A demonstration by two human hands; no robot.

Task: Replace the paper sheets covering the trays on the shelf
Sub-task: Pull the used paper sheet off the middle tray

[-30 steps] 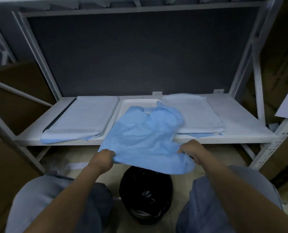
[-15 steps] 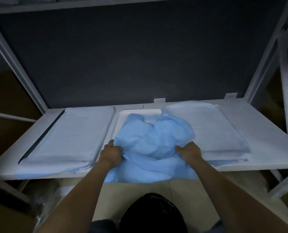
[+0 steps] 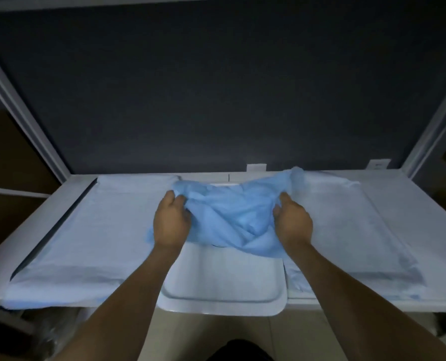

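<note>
A crumpled blue paper sheet [image 3: 232, 217] lies bunched over the far half of the middle white tray [image 3: 224, 280] on the shelf. My left hand [image 3: 171, 222] grips the sheet's left side and my right hand [image 3: 292, 222] grips its right side. The near half of this tray is bare and its front rim overhangs the shelf edge. A tray on the left [image 3: 94, 230] and a tray on the right [image 3: 347, 225] are each covered by a flat pale sheet.
The white shelf [image 3: 409, 204] has a dark back panel [image 3: 216, 100] and slanted white frame posts [image 3: 21, 110] at both sides. A black bin [image 3: 240, 351] shows at the bottom edge below the shelf. Brown cardboard [image 3: 8, 165] stands at the left.
Both hands have carried the blue sheet from the shelf's front edge back over the middle tray, baring the tray's near half. The view has moved closer to the shelf.
</note>
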